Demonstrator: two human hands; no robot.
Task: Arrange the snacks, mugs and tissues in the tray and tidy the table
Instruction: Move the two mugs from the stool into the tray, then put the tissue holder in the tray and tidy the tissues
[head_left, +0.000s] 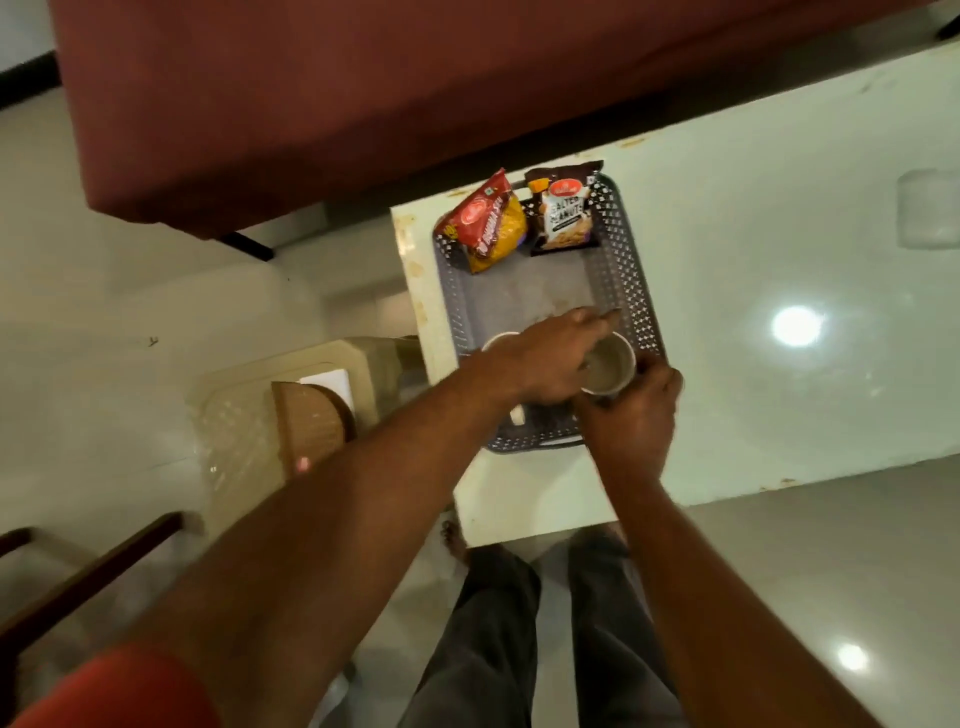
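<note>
A grey perforated tray (628, 291) lies on the pale glossy table (753, 364). At its far end rest a red and yellow snack packet (485, 223) and a dark salted peanuts packet (563, 213). My right hand (631, 421) grips a white mug (610, 366) at the tray's near right. My left hand (550, 358) stretches over the tray with fingers touching that mug's rim. Under the left hand a second white mug (498, 340) shows only part of its rim and handle. No tissues are in sight.
A maroon sofa (311, 104) runs along the far side of the table. A beige plastic stool (270, 410) with a wooden item on it stands left of the table. My legs (519, 623) are below the table's near edge.
</note>
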